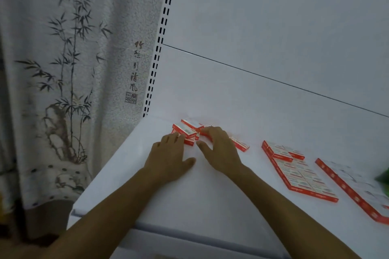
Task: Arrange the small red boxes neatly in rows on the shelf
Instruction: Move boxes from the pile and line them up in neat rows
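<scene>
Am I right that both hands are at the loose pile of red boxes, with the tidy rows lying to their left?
Not quite: the head view shows the tidy rows lying to their right, not left. The left hand and right hand are indeed at the loose pile of red boxes on the shelf.

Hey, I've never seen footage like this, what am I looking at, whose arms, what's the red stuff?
There is no machine here: a person wears a camera on the head, so you look down along their own arms. On a white shelf, the left hand lies flat, fingers touching a loose pile of small red boxes. The right hand covers part of that pile, and whether it grips one is unclear. To the right, more red boxes already lie in neat rows. A bamboo-print curtain hangs at the left.
</scene>
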### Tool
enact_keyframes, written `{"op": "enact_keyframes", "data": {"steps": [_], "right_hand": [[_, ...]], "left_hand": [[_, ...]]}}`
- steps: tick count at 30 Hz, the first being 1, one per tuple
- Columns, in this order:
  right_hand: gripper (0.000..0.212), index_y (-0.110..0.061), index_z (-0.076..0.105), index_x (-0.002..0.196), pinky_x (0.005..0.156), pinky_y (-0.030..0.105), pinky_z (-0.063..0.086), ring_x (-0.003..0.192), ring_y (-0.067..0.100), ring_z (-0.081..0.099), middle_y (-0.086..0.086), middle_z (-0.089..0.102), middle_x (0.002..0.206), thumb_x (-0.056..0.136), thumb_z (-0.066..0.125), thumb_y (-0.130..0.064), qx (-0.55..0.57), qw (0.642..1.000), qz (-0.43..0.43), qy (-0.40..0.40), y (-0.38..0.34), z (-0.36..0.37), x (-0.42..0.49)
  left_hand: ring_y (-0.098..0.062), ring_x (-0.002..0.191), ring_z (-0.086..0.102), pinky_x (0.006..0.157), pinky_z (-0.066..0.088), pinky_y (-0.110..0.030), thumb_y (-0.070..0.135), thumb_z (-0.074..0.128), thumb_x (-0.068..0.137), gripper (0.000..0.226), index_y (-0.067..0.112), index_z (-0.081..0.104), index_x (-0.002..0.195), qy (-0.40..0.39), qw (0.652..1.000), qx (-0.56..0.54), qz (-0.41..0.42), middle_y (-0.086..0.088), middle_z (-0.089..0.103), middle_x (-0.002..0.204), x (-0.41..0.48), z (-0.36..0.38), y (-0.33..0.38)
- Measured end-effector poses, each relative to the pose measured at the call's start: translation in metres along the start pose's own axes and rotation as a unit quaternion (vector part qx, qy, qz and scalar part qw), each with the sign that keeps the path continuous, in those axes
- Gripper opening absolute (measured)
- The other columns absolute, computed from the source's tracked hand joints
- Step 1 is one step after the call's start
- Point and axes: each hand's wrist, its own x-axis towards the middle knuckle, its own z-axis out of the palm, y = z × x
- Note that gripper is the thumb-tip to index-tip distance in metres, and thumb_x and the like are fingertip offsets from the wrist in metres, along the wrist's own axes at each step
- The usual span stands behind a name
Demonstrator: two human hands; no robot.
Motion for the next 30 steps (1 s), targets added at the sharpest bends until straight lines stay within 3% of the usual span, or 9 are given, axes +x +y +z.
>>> {"op": "enact_keyframes", "data": {"steps": [6, 16, 21, 24, 27, 30], "right_hand": [[0.034, -0.013, 0.053, 0.121, 0.094, 0.036, 0.041, 0.111, 0.023, 0.052, 0.007, 0.057, 0.123, 0.090, 0.054, -0.026, -0.051, 0.999, 0.018, -0.002, 0.000, 0.017, 0.045], [0.040, -0.019, 0.054, 0.117, 0.089, 0.037, 0.042, 0.105, 0.025, 0.054, 0.004, 0.063, 0.116, 0.085, 0.055, -0.042, -0.043, 0.993, 0.079, -0.070, 0.026, 0.027, 0.083], [0.038, -0.021, 0.054, 0.112, 0.088, 0.036, 0.040, 0.098, 0.020, 0.059, 0.001, 0.065, 0.114, 0.081, 0.062, -0.042, -0.066, 0.997, 0.026, -0.001, 0.020, 0.020, 0.079], [0.038, -0.021, 0.054, 0.108, 0.085, 0.038, 0.048, 0.094, 0.017, 0.062, -0.003, 0.065, 0.110, 0.079, 0.067, -0.040, 0.004, 0.999, 0.039, 0.036, 0.008, 0.003, 0.063], [0.039, -0.021, 0.055, 0.106, 0.067, 0.024, 0.052, 0.082, 0.011, 0.062, -0.007, 0.062, 0.098, 0.076, 0.072, -0.039, 0.108, 0.990, 0.080, 0.040, -0.001, -0.017, 0.037], [0.037, -0.024, 0.054, 0.106, 0.064, 0.013, 0.050, 0.080, 0.001, 0.061, -0.015, 0.059, 0.096, 0.076, 0.073, -0.032, 0.178, 0.981, 0.069, 0.027, -0.006, -0.033, 0.001]], "left_hand": [[-0.019, 0.133, 0.031, 0.107, 0.027, -0.038, 0.055, 0.045, 0.088, 0.071, 0.021, 0.019, 0.145, 0.034, 0.998, -0.046, 0.011, -0.001, 0.032, 0.148, 0.002, -0.002, -0.002], [-0.018, 0.129, 0.033, 0.103, 0.031, -0.034, 0.051, 0.046, 0.090, 0.069, 0.021, 0.018, 0.146, 0.049, 0.996, -0.063, 0.025, 0.000, 0.035, 0.144, 0.005, -0.004, -0.002], [-0.017, 0.131, 0.031, 0.105, 0.029, -0.034, 0.050, 0.048, 0.089, 0.070, 0.024, 0.016, 0.146, 0.056, 0.995, -0.085, 0.021, 0.001, 0.033, 0.146, 0.004, -0.005, -0.003], [-0.017, 0.131, 0.032, 0.104, 0.029, -0.033, 0.048, 0.052, 0.088, 0.073, 0.024, 0.016, 0.146, 0.076, 0.991, -0.105, 0.019, 0.002, 0.032, 0.147, 0.004, -0.007, -0.004], [-0.018, 0.131, 0.032, 0.103, 0.033, -0.035, 0.047, 0.057, 0.085, 0.079, 0.023, 0.014, 0.147, 0.099, 0.989, -0.109, 0.026, 0.001, 0.030, 0.148, 0.002, -0.009, -0.004], [-0.018, 0.132, 0.034, 0.105, 0.034, -0.036, 0.049, 0.066, 0.079, 0.088, 0.022, 0.018, 0.147, 0.115, 0.982, -0.137, 0.066, 0.001, 0.031, 0.148, 0.001, -0.012, 0.001]]}}
